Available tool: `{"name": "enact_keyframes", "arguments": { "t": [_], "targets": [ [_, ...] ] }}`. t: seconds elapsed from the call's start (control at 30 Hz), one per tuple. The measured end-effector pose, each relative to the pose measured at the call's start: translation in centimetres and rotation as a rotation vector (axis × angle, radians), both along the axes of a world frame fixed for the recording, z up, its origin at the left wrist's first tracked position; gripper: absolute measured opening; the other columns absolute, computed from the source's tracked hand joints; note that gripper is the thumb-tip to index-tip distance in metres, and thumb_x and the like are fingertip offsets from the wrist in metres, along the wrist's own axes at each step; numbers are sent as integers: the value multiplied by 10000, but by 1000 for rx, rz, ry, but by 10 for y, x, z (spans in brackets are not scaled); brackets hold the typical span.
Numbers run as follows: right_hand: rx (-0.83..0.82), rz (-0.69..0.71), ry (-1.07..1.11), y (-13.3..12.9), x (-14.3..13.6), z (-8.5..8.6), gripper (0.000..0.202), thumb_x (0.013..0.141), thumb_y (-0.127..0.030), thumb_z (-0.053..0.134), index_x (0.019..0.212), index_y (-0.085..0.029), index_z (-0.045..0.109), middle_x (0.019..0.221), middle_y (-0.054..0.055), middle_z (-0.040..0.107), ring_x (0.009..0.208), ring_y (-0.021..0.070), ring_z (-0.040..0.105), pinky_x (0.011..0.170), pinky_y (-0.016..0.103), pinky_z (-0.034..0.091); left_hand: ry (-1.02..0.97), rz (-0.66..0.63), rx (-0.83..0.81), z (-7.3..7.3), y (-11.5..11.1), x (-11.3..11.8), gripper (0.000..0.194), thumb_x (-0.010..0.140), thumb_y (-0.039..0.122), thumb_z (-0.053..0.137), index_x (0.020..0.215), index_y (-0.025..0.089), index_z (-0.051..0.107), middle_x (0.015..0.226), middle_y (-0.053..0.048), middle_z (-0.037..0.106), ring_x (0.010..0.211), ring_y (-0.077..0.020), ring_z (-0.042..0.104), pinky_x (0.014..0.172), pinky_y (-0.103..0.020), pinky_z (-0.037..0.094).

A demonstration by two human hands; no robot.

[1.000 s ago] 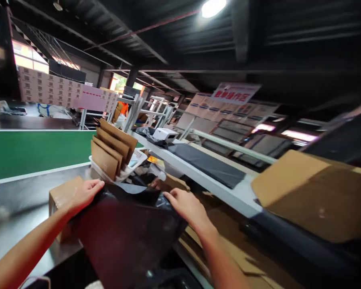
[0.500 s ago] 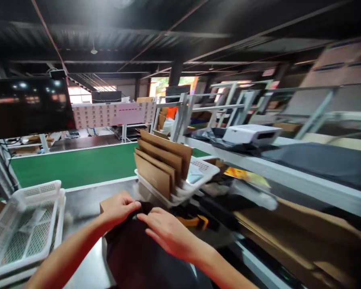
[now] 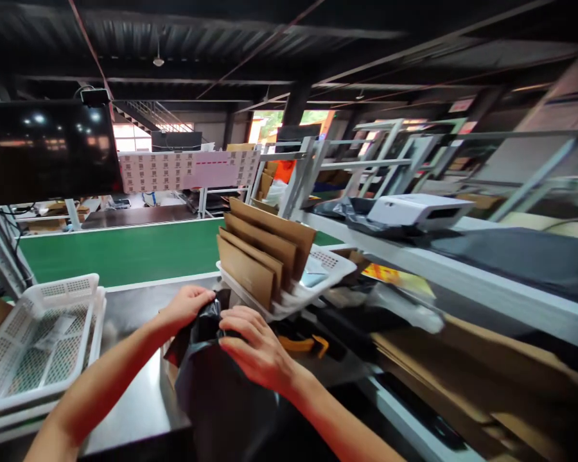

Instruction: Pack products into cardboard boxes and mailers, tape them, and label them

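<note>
A black plastic bag [image 3: 226,391] hangs in front of me at the lower middle, its top edge parted a little between my hands. My left hand [image 3: 189,306] pinches the upper left edge of the bag. On the right side of the opening, my right hand [image 3: 250,343] has its fingers bent over the bag's rim and grips it. Behind the bag's left side, part of a cardboard box shows on the metal table [image 3: 139,378]. What the bag holds, if anything, is hidden.
White baskets [image 3: 84,346] stand at the left. Upright cardboard pieces [image 3: 264,256] fill a white basket [image 3: 340,273] beyond my hands. A green belt [image 3: 120,253] runs behind. At the right are a white printer [image 3: 417,212] on a shelf and flat cardboard [image 3: 462,378] below.
Both hands have risen slightly, and the bag's top has opened a little between them. The view has shifted, so the ceiling lamp and shelf sit farther right.
</note>
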State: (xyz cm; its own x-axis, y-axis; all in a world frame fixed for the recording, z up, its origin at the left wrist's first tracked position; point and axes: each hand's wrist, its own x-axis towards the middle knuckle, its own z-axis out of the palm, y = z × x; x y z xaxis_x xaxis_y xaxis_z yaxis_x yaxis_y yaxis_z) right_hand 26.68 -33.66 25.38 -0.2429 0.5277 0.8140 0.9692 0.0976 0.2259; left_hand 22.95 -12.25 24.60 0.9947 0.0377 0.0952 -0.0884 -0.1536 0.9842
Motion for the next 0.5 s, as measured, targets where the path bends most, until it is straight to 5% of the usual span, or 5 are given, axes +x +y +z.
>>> {"name": "enact_keyframes", "arguments": {
  "t": [0.07,0.17,0.3,0.4,0.5],
  "targets": [
    [-119,-6,45,-13,-13,3,204,1023,-97,497,908,-216,616,970,65,739,1008,199,708,1038,406,535,-61,84,170,11,16,8,552,885,684,597,711,164,651,619,24,548,596,-122,437,597,-264,323],
    [-353,-26,75,-32,-33,7,349,1089,-128,350,828,-228,559,680,-20,617,595,138,557,697,298,506,-130,294,625,37,35,21,382,1007,419,542,812,163,748,754,-42,692,748,-184,606,704,-284,421],
    [-355,-217,10,-52,-42,8,384,1105,-125,350,811,-214,581,594,-32,566,500,137,480,539,318,355,-374,450,950,53,18,3,366,980,396,676,1280,196,739,1286,-150,736,1171,-292,671,977,-385,514],
    [-208,-349,95,-71,-44,5,213,1087,-148,478,937,-194,622,653,-18,654,527,129,576,563,287,414,-674,86,900,33,-30,-35,730,913,607,742,1502,204,587,1388,-169,698,1262,-304,664,1073,-410,522],
    [-299,-303,295,-96,-53,1,150,1092,-211,509,988,-228,615,694,-19,705,546,121,641,562,240,475,-574,-384,947,-3,-71,-60,581,953,534,716,1421,197,647,1152,-134,799,1075,-288,748,1029,-427,558]
  ]
}}
